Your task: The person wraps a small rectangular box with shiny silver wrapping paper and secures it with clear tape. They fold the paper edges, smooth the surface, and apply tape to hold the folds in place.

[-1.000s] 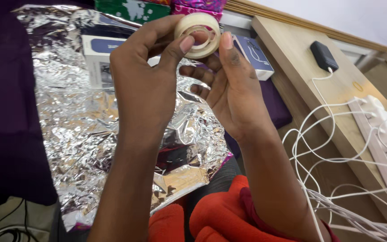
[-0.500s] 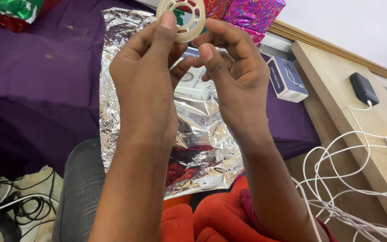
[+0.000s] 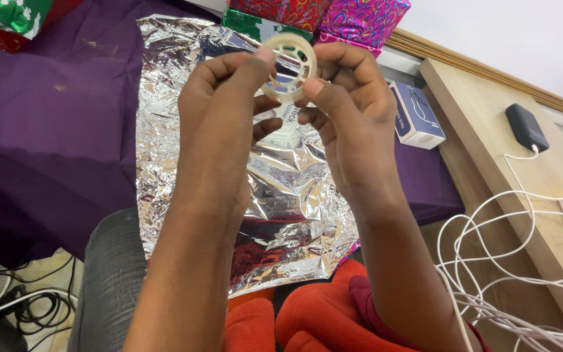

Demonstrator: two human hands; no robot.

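Two hands, left [image 3: 219, 111] and right [image 3: 350, 111], pinch tape roll [image 3: 288, 65]; blue box [image 3: 415, 117] right, pink parcel [image 3: 363, 19] behind.

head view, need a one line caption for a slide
Both hands, left hand and right hand, hold a roll of clear tape above crinkled silver wrapping foil on a purple cloth.

I hold the tape roll [image 3: 289, 66] between my left hand [image 3: 219, 124] and right hand [image 3: 353, 124], above the foil sheet [image 3: 184, 130] spread on the cloth [image 3: 53, 143]. Wrapped boxes [image 3: 320, 13] sit behind the foil, a small box [image 3: 416, 116] to its right, cables [image 3: 509, 261] farther right.
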